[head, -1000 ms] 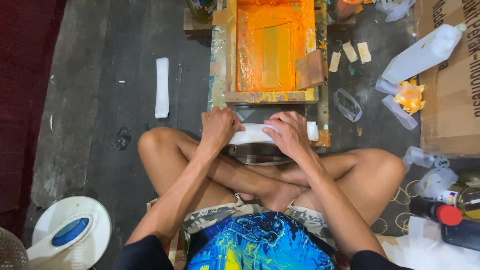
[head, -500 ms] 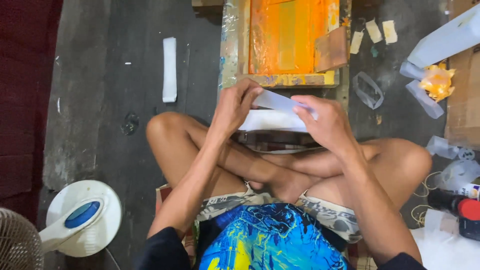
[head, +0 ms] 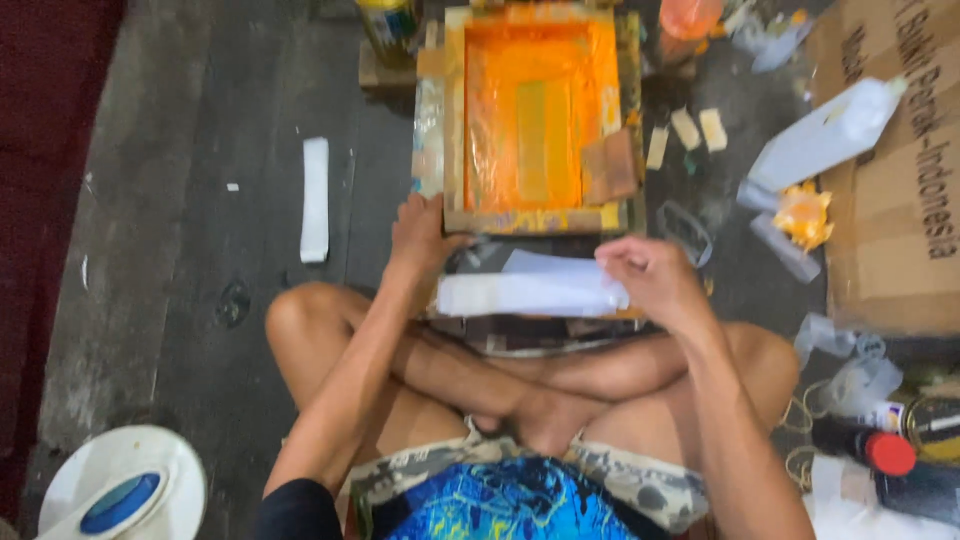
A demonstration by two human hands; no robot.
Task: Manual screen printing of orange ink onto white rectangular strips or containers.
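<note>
White, thin plastic bag (head: 530,290), flat and oblong, now lifted off the board: a second ago both hands pressed it down there. Head view: right hand (head: 655,280) pinches its right end, fingers curled together; left hand (head: 425,238) grips the left end, fingers hidden, can't tell their spread. Bag hangs just below the orange screen frame (head: 535,120), above crossed legs. Cardboard box (head: 900,180) stands right.

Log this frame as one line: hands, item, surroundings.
left hand: on white plastic sheet edge | right hand: pinching sheet's other end | orange-inked screen frame ahead | person cross-legged on floor
</note>
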